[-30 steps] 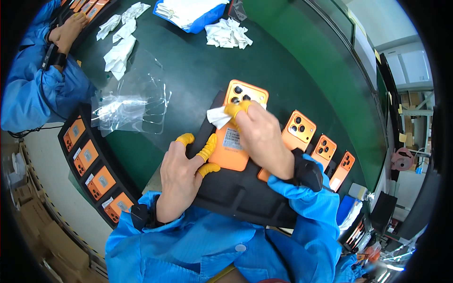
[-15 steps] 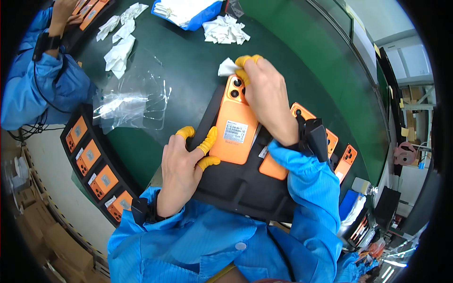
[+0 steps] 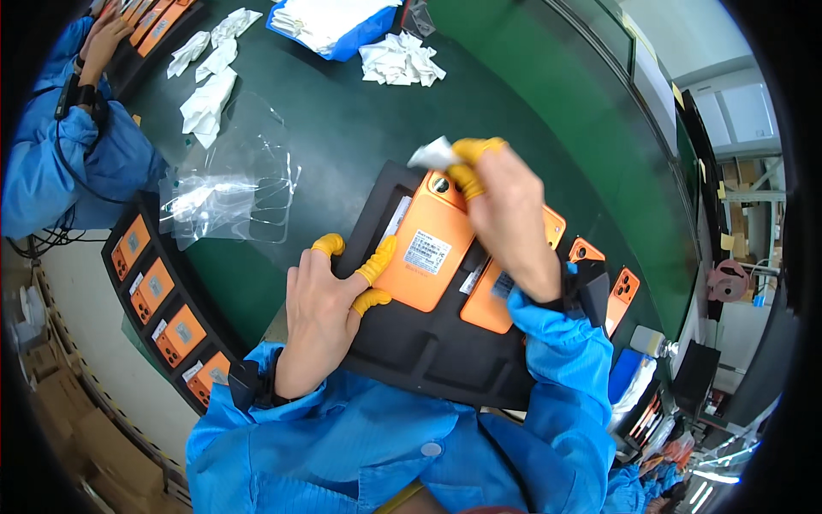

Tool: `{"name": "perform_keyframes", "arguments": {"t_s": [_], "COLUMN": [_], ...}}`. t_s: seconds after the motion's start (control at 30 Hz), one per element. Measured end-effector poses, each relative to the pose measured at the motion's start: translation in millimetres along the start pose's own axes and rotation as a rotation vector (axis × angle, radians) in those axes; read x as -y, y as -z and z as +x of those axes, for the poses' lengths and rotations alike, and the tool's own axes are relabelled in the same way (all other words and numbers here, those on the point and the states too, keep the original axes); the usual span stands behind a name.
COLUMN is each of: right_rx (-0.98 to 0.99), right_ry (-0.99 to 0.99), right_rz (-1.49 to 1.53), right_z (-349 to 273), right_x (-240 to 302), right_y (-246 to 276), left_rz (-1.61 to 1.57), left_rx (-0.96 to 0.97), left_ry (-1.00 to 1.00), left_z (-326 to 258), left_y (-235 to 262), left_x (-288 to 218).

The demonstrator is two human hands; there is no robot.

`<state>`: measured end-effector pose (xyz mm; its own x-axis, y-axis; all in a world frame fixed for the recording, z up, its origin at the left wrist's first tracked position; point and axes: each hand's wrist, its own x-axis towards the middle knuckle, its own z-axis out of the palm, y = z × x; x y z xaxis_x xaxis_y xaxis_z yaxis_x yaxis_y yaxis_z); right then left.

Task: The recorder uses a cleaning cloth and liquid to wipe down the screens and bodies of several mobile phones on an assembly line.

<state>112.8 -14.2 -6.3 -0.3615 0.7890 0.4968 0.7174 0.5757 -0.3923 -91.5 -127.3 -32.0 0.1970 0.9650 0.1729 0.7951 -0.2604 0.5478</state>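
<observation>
An orange smartphone (image 3: 425,276), back face up with a white label and a camera cluster at its far end, lies tilted over a black foam tray (image 3: 385,347). My left hand (image 3: 317,321), wearing yellow finger cots, grips its lower left edge. Pinched in the fingers of my right hand (image 3: 509,206), also in yellow cots, is a crumpled white wipe (image 3: 434,154). That hand hovers at the phone's camera end and covers part of it; whether the wipe touches is unclear. Another orange phone (image 3: 486,310) sits in the tray, partly under my right wrist.
More orange phones (image 3: 623,293) stand at the right. A second black tray (image 3: 171,349) of phones is at the left. Used wipes (image 3: 402,60), a blue pack of wipes (image 3: 347,47) and clear plastic film (image 3: 231,206) lie beyond. A co-worker's hand (image 3: 107,38) handles phones at far left.
The phone has turned slightly clockwise and come nearer, exposing a white strip on the tray's left side. My right hand has moved right and nearer with the wipe.
</observation>
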Motion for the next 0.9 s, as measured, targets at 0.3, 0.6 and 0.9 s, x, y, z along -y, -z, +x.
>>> {"name": "perform_keyframes", "arguments": {"t_s": [0.3, 0.6, 0.9], "right_rx": [0.052, -0.016, 0.148], "right_ry": [-0.062, -0.052, 0.058], "right_rz": [-0.090, -0.162, -0.128], "right_z": [-5, -14, -57], "right_x": [-9, 1, 28], "right_y": [5, -5, -3], "left_rz": [0.043, 0.075, 0.079], "left_rx": [-0.019, -0.023, -0.002], "left_ry": [0.071, 0.020, 0.006], "left_z": [-3, -6, -4], "left_y": [0, 2, -2], "left_x": [-5, -5, -5]}}
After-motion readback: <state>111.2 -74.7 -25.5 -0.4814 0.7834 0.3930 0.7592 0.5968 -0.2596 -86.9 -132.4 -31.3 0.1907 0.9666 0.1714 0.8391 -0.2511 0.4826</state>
